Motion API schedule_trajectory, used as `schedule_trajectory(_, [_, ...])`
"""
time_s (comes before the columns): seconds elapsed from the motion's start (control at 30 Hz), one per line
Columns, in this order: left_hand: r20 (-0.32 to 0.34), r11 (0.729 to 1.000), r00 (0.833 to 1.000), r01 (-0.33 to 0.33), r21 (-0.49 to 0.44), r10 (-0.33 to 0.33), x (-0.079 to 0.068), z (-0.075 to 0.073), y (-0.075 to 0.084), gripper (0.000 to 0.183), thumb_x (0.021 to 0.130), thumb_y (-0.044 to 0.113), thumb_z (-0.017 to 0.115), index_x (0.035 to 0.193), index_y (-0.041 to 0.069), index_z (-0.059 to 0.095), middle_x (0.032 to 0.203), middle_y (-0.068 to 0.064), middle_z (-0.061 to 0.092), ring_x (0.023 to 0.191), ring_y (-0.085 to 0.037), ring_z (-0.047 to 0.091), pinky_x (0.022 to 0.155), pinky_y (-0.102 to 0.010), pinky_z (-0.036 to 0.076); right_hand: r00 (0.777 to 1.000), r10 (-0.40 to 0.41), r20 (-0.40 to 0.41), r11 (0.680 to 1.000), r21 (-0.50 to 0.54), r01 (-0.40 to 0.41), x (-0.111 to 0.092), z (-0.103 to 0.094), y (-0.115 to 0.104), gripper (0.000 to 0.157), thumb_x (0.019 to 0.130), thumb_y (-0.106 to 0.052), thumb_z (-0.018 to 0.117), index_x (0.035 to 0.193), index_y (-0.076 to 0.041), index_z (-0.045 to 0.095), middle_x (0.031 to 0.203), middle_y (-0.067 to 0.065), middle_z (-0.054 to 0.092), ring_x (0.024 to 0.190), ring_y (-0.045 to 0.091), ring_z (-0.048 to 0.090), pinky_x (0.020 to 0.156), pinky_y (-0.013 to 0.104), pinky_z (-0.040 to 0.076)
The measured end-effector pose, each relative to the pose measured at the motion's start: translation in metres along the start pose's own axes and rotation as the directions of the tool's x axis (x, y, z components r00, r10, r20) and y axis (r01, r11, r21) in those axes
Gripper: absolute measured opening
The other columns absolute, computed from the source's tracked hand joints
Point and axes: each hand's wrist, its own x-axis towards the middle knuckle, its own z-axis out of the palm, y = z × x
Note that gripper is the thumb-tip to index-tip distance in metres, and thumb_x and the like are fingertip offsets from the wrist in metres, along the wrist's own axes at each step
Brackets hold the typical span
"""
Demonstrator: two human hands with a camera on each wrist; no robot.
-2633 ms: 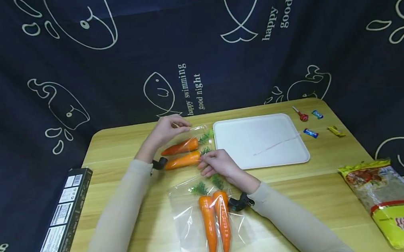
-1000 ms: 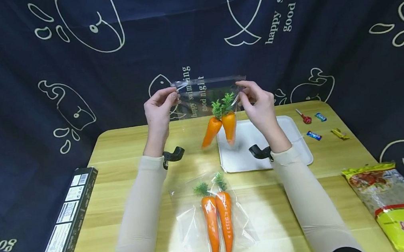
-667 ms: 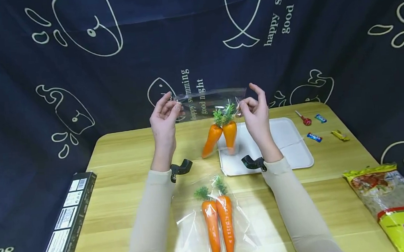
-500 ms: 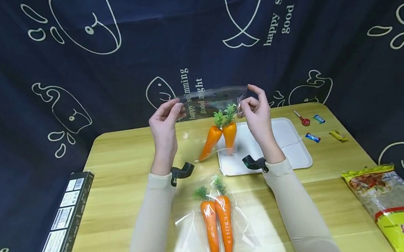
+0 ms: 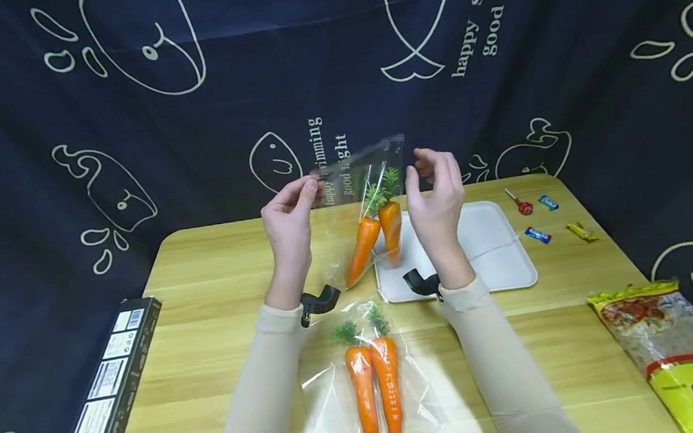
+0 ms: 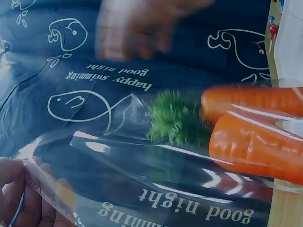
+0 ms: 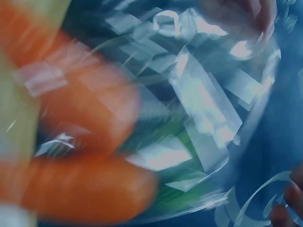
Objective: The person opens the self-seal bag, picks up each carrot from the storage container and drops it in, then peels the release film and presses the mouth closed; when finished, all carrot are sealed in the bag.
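A clear plastic bag (image 5: 338,227) holding two orange carrots (image 5: 362,253) with green tops (image 5: 388,184) hangs above the table's back part. My left hand (image 5: 287,218) pinches its upper left corner between thumb and fingers; the left wrist view shows this grip at lower left. Right of the bag, my right hand (image 5: 439,198) is apart from it, thumb and fingers spread with nothing between them; it is a blur in the left wrist view. A second clear bag (image 5: 325,397) with two carrots (image 5: 388,391) lies flat in front. The right wrist view is heavily blurred.
Behind the hanging bag lies a white tray (image 5: 497,244). A red lollipop (image 5: 524,206) and several wrapped candies (image 5: 536,235) are to its right. A yellow food packet (image 5: 680,352) lies at right, a long black box (image 5: 114,388) at left. A dark printed curtain (image 5: 332,53) hangs behind the table (image 5: 216,283).
The carrot bag was lifted off the table and held at both upper corners. My right hand has since let go, and the bag's right side has swung inward and upward.
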Motion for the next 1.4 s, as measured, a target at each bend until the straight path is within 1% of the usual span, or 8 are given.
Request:
schedule_trajectory(0.1, [0.031, 0.996, 0.999, -0.046, 0.072, 0.044, -0.002, 0.004, 0.001, 0.02, 0.09, 0.018, 0.075, 0.104, 0.003, 0.077, 0.098, -0.007, 0.077, 0.088, -0.023, 0.074, 0.083, -0.029, 0.061, 0.974, -0.219, 0.05, 0.976, 0.027, 0.218, -0.002, 0.004, -0.03, 0.012, 0.092, -0.009, 0.069, 0.102, -0.004, 0.074, 0.092, 0.009, 0.069, 0.085, 0.024, 0.06, 0.078, 0.031, 0.049])
schedule_trajectory(0.2, [0.086, 0.981, 0.992, -0.109, 0.16, 0.096, -0.006, 0.008, 0.003, 0.019, 0.092, 0.016, 0.072, 0.106, 0.004, 0.077, 0.101, -0.009, 0.077, 0.091, -0.021, 0.073, 0.084, -0.028, 0.061, 0.943, -0.307, 0.131, 0.951, 0.077, 0.299, -0.006, 0.012, -0.052, 0.012, 0.092, -0.011, 0.071, 0.101, -0.006, 0.076, 0.09, 0.005, 0.071, 0.084, 0.02, 0.061, 0.077, 0.029, 0.05])
schedule_trajectory(0.57, [0.222, 0.922, 0.956, -0.254, 0.292, 0.193, -0.01, 0.015, 0.004, 0.017, 0.093, 0.002, 0.068, 0.107, -0.003, 0.075, 0.101, -0.018, 0.074, 0.089, -0.034, 0.072, 0.084, -0.031, 0.06, 0.933, -0.343, 0.104, 0.939, 0.014, 0.344, -0.01, 0.031, -0.056, 0.014, 0.094, -0.017, 0.069, 0.099, -0.006, 0.077, 0.088, 0.005, 0.072, 0.082, 0.02, 0.062, 0.077, 0.029, 0.053])
schedule_trajectory(0.7, [0.249, 0.895, 0.942, -0.299, 0.33, 0.223, -0.011, 0.015, 0.002, 0.016, 0.092, 0.007, 0.07, 0.106, 0.002, 0.077, 0.099, -0.012, 0.076, 0.088, -0.027, 0.073, 0.084, -0.027, 0.06, 0.92, -0.377, 0.102, 0.923, -0.039, 0.383, -0.01, 0.031, -0.054, 0.014, 0.094, -0.015, 0.069, 0.096, -0.005, 0.077, 0.086, 0.005, 0.072, 0.08, 0.022, 0.061, 0.075, 0.03, 0.053])
schedule_trajectory(0.93, [0.332, 0.765, 0.881, -0.461, 0.449, 0.336, -0.012, 0.013, 0.002, 0.015, 0.094, 0.013, 0.07, 0.103, 0.005, 0.078, 0.093, -0.006, 0.076, 0.083, -0.015, 0.07, 0.08, -0.024, 0.059, 0.882, -0.449, 0.142, 0.871, -0.149, 0.468, -0.007, 0.029, -0.046, 0.01, 0.091, -0.01, 0.068, 0.088, -0.003, 0.074, 0.079, 0.007, 0.069, 0.073, 0.024, 0.059, 0.066, 0.033, 0.053])
schedule_trajectory(1.03, [0.373, 0.732, 0.863, -0.493, 0.471, 0.341, -0.012, 0.012, 0.003, 0.014, 0.093, 0.012, 0.07, 0.101, 0.005, 0.079, 0.091, -0.006, 0.075, 0.081, -0.014, 0.069, 0.077, -0.024, 0.058, 0.867, -0.465, 0.177, 0.864, -0.124, 0.489, -0.004, 0.027, -0.041, 0.007, 0.088, -0.005, 0.067, 0.083, -0.003, 0.071, 0.077, 0.007, 0.066, 0.071, 0.022, 0.058, 0.064, 0.03, 0.054])
schedule_trajectory(1.23, [0.41, 0.73, 0.853, -0.5, 0.466, 0.323, -0.012, 0.012, 0.002, 0.014, 0.094, 0.014, 0.07, 0.1, 0.006, 0.079, 0.09, -0.005, 0.075, 0.08, -0.011, 0.068, 0.076, -0.022, 0.058, 0.849, -0.474, 0.231, 0.872, -0.012, 0.49, 0.0, 0.024, -0.031, 0.005, 0.083, 0.001, 0.064, 0.081, -0.003, 0.064, 0.075, 0.007, 0.061, 0.071, 0.019, 0.057, 0.065, 0.027, 0.054])
schedule_trajectory(1.4, [0.411, 0.735, 0.855, -0.494, 0.463, 0.316, -0.013, 0.012, 0.002, 0.014, 0.094, 0.017, 0.07, 0.099, 0.007, 0.079, 0.089, -0.004, 0.075, 0.08, -0.01, 0.068, 0.077, -0.022, 0.059, 0.871, -0.432, 0.235, 0.901, 0.077, 0.426, 0.0, 0.022, -0.027, 0.007, 0.082, 0.002, 0.062, 0.082, -0.005, 0.062, 0.075, 0.006, 0.059, 0.071, 0.017, 0.056, 0.065, 0.027, 0.052])
